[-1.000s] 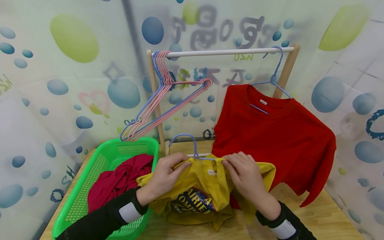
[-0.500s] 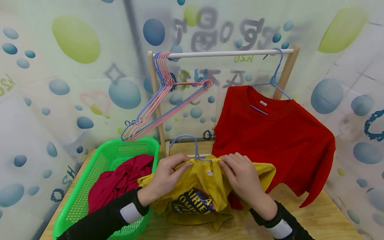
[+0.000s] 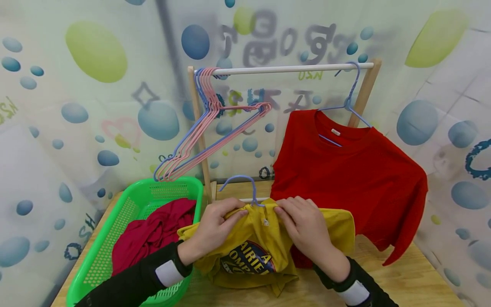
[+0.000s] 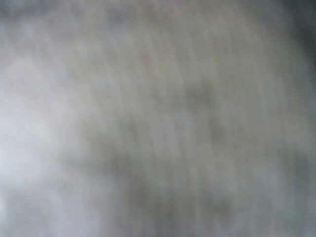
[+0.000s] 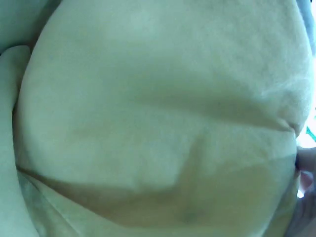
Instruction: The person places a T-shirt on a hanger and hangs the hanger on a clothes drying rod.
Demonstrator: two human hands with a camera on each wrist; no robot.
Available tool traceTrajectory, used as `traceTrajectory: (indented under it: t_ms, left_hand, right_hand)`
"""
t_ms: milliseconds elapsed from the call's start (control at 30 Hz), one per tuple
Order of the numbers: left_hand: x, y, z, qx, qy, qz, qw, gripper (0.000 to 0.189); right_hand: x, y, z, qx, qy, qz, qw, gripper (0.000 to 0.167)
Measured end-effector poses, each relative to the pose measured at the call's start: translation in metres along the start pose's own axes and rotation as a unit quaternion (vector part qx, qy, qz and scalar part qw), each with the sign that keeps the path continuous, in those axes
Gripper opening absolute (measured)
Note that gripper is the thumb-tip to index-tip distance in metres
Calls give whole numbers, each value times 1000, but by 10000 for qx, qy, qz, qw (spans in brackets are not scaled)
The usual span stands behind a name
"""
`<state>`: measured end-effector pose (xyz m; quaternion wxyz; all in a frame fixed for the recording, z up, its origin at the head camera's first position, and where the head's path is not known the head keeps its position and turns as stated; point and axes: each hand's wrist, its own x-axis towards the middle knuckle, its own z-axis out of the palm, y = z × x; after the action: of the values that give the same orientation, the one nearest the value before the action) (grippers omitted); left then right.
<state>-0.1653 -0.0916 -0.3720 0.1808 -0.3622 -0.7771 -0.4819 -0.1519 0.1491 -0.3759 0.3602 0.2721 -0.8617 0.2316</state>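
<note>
Yellow shirt (image 3: 264, 245), over the table (image 3: 402, 283); blue hanger (image 3: 253, 188) hook rising from its neck; fitting stage, apparently.
Left hand (image 3: 213, 227) and right hand (image 3: 308, 228): fingers pinching fabric either side; next move likely calls for levelling shoulders.

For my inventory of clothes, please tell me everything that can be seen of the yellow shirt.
The yellow shirt looks like soft fabric, creased and bunched, with a small pale label inside the neckline and a dark front print carrying light letters. The left hand and right hand pinch it with their fingers on either side of the neckline, where the hook of a blue hanger rises. It is partly in front of the red shirt; whether it touches the table cannot be told.
</note>
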Motion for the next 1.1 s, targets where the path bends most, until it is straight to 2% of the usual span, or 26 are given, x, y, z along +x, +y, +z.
traceTrajectory:
  t_ms: [433,667,867,1000,1100]
  left_hand:
    - [0,-2,4,-49,-113,-74,9999,11]
    - [1,-1,6,-72,-177,-208,9996,10]
    - [2,2,7,108,-241,-306,9992,7]
    - [7,10,5,292,-521,-477,9971,6]
    - [10,18,1,644,-841,-541,9929,13]
  right_hand:
    - [3,-6,4,-67,-208,23,9998,5]
    - [4,-8,5,-116,-430,1,9990,12]
    - [3,-2,5,154,-211,-188,9995,16]
    - [0,3,4,433,-28,-103,9990,15]
    - [-2,7,2,610,35,127,9981,13]
